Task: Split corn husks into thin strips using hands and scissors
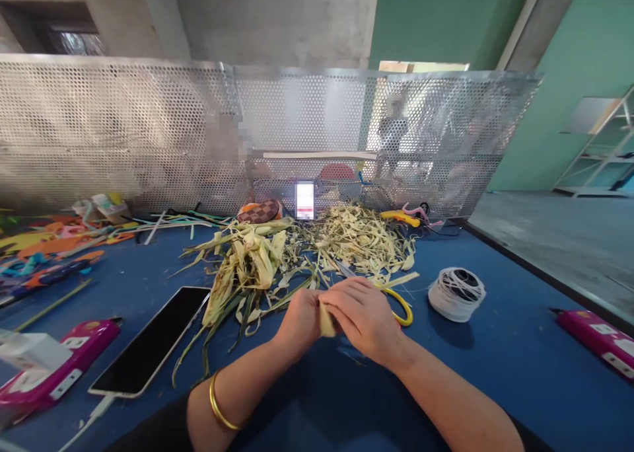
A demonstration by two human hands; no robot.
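My left hand [300,321] and my right hand [364,316] meet over the front of the blue table, both closed on one pale yellow piece of corn husk [325,321]. Its lower end shows between them; the rest is hidden by my fingers. Just beyond my right hand lie yellow-handled scissors [402,308], partly covered by that hand. Behind my left hand spreads a heap of whole corn husks [252,257] with green and dry strips. A pile of shredded husk [364,237] lies farther back.
A spool of white string [456,295] stands at right. A charging phone [153,339] and a magenta power strip [64,363] lie at left, another power strip [599,339] at far right. A perforated metal screen [148,128] closes the table's back; a person [391,135] shows behind it.
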